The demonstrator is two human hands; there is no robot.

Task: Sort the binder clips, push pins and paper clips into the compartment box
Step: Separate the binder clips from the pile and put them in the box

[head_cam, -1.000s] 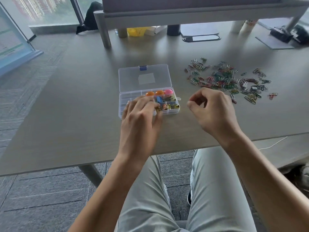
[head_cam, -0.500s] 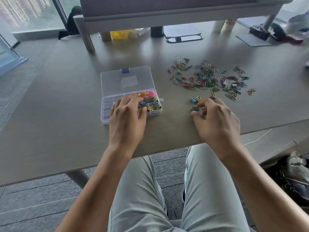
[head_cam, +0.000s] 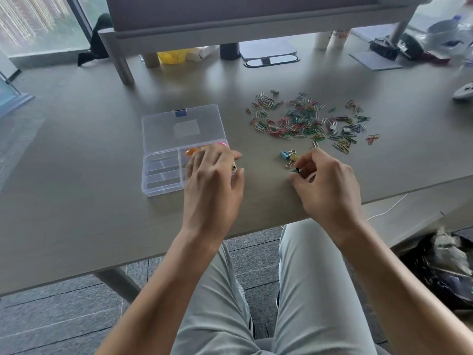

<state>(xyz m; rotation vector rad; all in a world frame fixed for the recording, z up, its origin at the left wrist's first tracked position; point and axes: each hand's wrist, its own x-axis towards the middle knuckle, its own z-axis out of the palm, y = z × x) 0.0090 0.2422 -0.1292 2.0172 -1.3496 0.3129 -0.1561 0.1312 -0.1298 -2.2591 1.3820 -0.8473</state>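
Nearby, hands (head_cam: 325,183) by table (head_cam: 76,201) edge — box (head_cam: 163,162) left.

Single view from your head-worn wide-angle camera, looking forward and down across the surface (head_cam: 76,201) from its near edge. Your forearms enter from the lower frame, with your lap and the floor at the bottom. The far side lies along the top, lines bowing towards the corners.

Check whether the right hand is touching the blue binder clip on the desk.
Apart. The head view shows bare desk between the right hand and the blue binder clip; its fingertips pinch a small dark clip nearer the desk edge.
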